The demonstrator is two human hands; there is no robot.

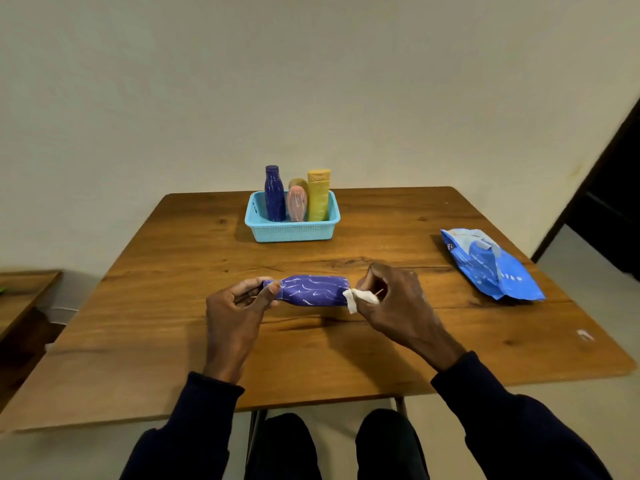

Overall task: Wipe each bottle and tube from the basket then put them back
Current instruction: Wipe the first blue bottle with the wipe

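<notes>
A purple bottle [313, 289] with white markings lies sideways above the wooden table [173, 334], held between my hands. My left hand [239, 306] pinches its neck end on the left. My right hand [394, 299] grips a crumpled white wipe [358, 298] against the bottle's base on the right. At the table's far middle stands a light blue basket [292, 232]. Upright in it are a dark blue bottle [274, 195], a pink tube [296, 203], a yellow tube [318, 195] and an olive item [298, 183] mostly hidden behind the pink tube.
A blue pack of wipes [491, 266] lies on the table's right side, its flap lifted. A low wooden surface [24, 296] stands off the left edge. A dark doorway [613, 202] is at the right. My knees show below the table's near edge.
</notes>
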